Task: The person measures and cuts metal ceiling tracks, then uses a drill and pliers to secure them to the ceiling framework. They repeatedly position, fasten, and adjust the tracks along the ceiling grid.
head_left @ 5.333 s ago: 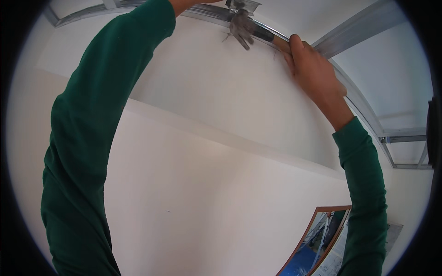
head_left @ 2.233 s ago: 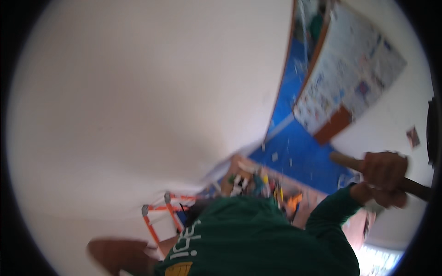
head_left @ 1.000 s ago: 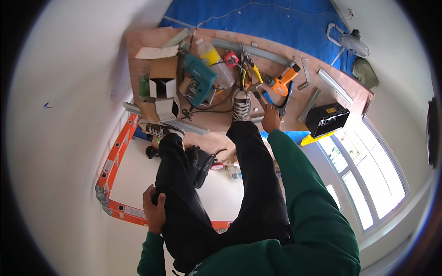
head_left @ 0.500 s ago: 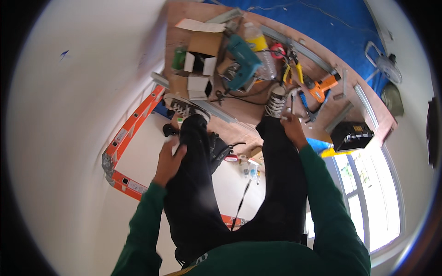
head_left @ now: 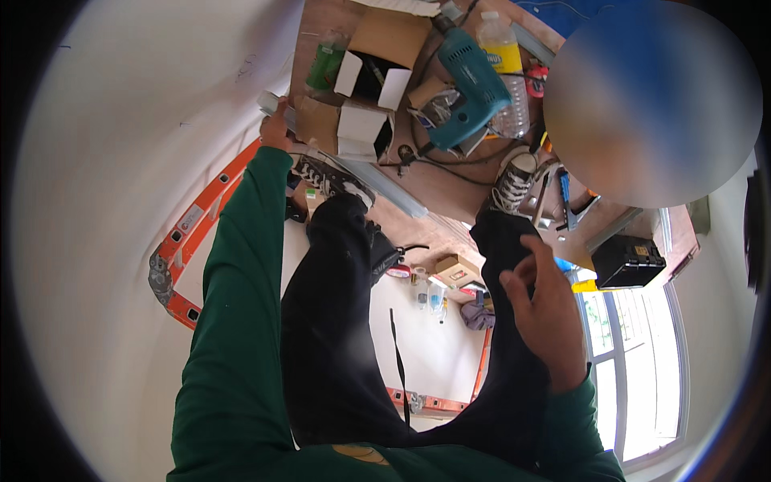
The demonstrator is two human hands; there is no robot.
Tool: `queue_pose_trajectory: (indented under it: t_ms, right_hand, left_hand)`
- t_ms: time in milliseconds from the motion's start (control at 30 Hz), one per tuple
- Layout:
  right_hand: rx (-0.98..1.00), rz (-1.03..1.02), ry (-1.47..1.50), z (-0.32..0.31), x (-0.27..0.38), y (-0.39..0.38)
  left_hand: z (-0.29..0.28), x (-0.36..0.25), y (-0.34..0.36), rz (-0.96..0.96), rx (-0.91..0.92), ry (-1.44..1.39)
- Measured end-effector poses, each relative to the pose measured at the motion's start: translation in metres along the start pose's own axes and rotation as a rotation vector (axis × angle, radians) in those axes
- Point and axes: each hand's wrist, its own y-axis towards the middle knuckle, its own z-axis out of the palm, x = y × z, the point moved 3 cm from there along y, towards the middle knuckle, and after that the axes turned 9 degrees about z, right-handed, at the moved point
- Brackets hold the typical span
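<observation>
My left hand (head_left: 275, 130) reaches far left to the board's edge, its fingers closed around the protruding end of a grey metal channel (head_left: 385, 186). That channel runs slantwise along the near edge of the wooden board, past my left shoe (head_left: 321, 178). Over my right thigh hangs my right hand (head_left: 548, 309), fingers curled loosely and thumb apart, with nothing visible in it. On the board near the middle lie a teal power drill (head_left: 474, 92), an open cardboard box (head_left: 389, 38) and a clear plastic bottle with a yellow label (head_left: 502, 60).
An orange ladder (head_left: 181, 229) stands below the board at left. A green bottle (head_left: 325, 64) lies beside the box; cables cross the board. My right shoe (head_left: 514, 183) rests near a blue-handled tool (head_left: 565, 193). A black case (head_left: 628, 261) sits at right. A round blur hides the upper right.
My left hand has gone from beside my left knee up to the channel's end. My right hand has drawn back from near my right shoe to over my thigh. The view has shifted.
</observation>
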Motion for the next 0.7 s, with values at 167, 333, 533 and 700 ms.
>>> queue_pose_trajectory:
  t_ms: [167,333,533,700]
  right_hand:
    - [0.041,0.053,0.052,-0.001,-0.017,-0.001]
    - [-0.140,-0.130,-0.013,0.018,-0.038,0.007]
    - [-0.176,-0.447,-0.304,0.050,0.011,-0.059]
    - [-0.281,-0.818,-0.473,0.022,0.098,-0.205]
  left_hand:
    - [-0.037,-0.014,-0.042,0.364,0.014,0.029]
    - [-0.078,-0.066,-0.129,0.594,-0.073,0.282]
    - [-0.149,-0.230,-0.305,0.640,-0.125,0.261]
    - [-0.221,-0.366,-0.450,0.545,-0.196,-0.241]
